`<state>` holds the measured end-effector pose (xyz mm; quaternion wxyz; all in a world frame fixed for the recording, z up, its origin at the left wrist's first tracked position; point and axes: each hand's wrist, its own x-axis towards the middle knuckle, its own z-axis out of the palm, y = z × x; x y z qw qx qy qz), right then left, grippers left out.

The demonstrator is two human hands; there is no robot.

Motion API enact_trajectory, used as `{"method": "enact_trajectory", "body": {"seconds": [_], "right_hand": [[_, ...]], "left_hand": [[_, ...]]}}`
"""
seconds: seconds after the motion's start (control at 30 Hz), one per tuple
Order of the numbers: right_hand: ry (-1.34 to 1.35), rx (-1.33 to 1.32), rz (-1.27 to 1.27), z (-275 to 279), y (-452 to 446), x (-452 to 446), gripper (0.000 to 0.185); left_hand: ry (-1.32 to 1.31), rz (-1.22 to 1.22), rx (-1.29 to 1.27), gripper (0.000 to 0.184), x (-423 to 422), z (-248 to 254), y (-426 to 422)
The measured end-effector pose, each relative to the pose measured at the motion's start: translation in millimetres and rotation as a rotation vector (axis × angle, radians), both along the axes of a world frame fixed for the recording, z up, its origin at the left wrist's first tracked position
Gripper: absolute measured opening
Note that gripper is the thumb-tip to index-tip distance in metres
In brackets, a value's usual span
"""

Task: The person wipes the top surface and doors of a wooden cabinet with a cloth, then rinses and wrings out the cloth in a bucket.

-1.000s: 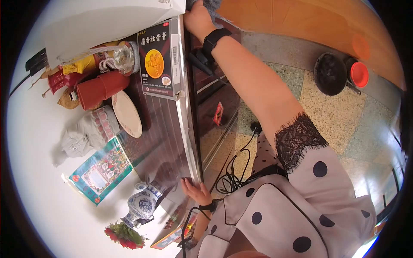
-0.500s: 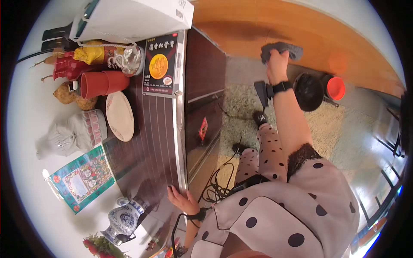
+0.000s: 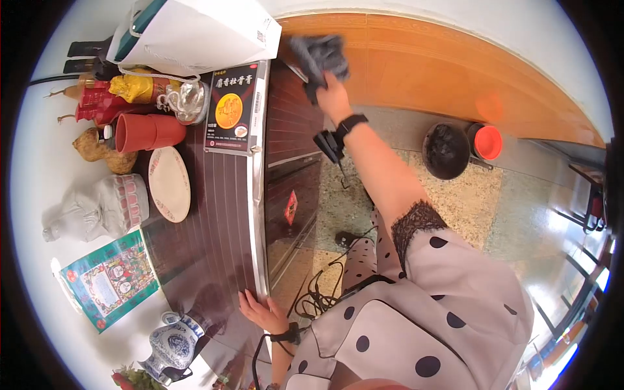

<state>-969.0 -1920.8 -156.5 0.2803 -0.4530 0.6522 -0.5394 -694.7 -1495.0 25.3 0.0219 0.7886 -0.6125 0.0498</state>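
The right grip (image 3: pixel 334 99) clasps a grey cloth (image 3: pixel 322 55) by its near end, most spreading beyond; the left grip (image 3: pixel 265 315), loosely spread, rests on the surface (image 3: pixel 221 221).

Grey cloth (image 3: pixel 318 55) slightly blurred — red-and-green bouquet (image 3: pixel 136 378) cut off at the bottom edge

White “麝香壮骨膏” on the black box (image 3: pixel 234 109)

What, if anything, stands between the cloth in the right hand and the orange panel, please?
Nothing visible does: the right hand holds the grey cloth in front of the orange panel, though contact is unclear; the black pan sits aside.
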Motion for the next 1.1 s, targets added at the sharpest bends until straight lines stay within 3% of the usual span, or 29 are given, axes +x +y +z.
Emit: {"method": "enact_trajectory", "body": {"seconds": [0.1, 0.2, 0.23, 0.3, 0.33, 0.37, 0.4, 0.43, 0.47, 0.53, 0.6, 0.67, 0.73, 0.9, 0.97, 1.0, 1.1], "right_hand": [[-0.232, 0.329, 0.061, -66.1, 59.5, -19.4, 0.040], [-0.228, 0.557, 0.027, -142.9, 124.7, -64.6, 0.036], [-0.236, 0.707, -0.007, -132.7, 146.2, -84.0, 0.036], [-0.128, 0.742, -0.042, -196.9, 193.6, -128.0, 0.037], [-0.121, 0.882, -0.065, -159.6, 207.7, -148.0, 0.038], [-0.101, 0.829, -0.132, -163.4, 226.6, -168.1, 0.038], [-0.235, 0.770, -0.215, -232.0, 251.5, -197.5, 0.039], [-0.353, 0.804, -0.340, -226.9, 264.8, -217.9, 0.039], [-0.281, 0.927, -0.371, -192.4, 270.0, -233.1, 0.038], [-0.634, 0.903, -0.456, -149.5, 276.8, -258.9, 0.039], [-0.848, 0.760, -0.280, -80.8, 274.9, -270.1, 0.038], [-0.953, 0.685, -0.185, -73.0, 280.0, -282.3, 0.038], [-1.146, 0.489, 0.103, -58.4, 284.2, -291.2, 0.040], [-1.143, 0.565, 0.301, -42.3, 286.8, -283.4, 0.047], [-0.815, 0.951, 0.082, -80.5, 287.3, -273.9, 0.045], [-0.261, 0.998, 0.266, -97.5, 283.5, -266.3, 0.040], [-0.210, 0.897, 0.125, -93.7, 261.7, -218.3, 0.036]], "left_hand": [[0.019, 0.014, 0.023, 0.054, 5.3, -5.1, 4.0], [0.017, 0.011, 0.032, 0.054, 5.9, -6.5, 4.2], [-0.009, 0.014, 0.022, 0.054, 8.9, -9.2, 6.3], [-0.031, 0.003, -0.009, 0.054, 9.3, -10.5, 6.5], [-0.023, -0.007, 0.001, 0.054, 11.1, -12.0, 7.2], [-0.035, -0.023, -0.023, 0.054, 14.1, -15.3, 8.9], [-0.047, -0.039, -0.047, 0.055, 15.9, -16.7, 9.6], [-0.069, -0.053, -0.045, 0.055, 14.7, -15.0, 8.1], [-0.063, -0.063, -0.033, 0.055, 14.3, -14.3, 7.9], [-0.052, -0.059, -0.056, 0.055, 14.1, -14.6, 8.1], [-0.071, -0.054, -0.038, 0.055, 13.8, -13.2, 7.7], [-0.057, -0.060, -0.046, 0.055, 13.1, -13.2, 7.2], [-0.058, -0.055, -0.045, 0.055, 10.7, -12.5, 7.0], [-0.046, -0.027, -0.033, 0.053, 10.1, -12.2, 6.8], [-0.042, -0.033, -0.029, 0.053, 7.7, -10.9, 5.6], [-0.031, -0.046, -0.031, 0.053, 8.2, -9.6, 5.6], [-0.046, -0.017, 0.008, 0.055, 11.6, -11.4, 8.4]]}}
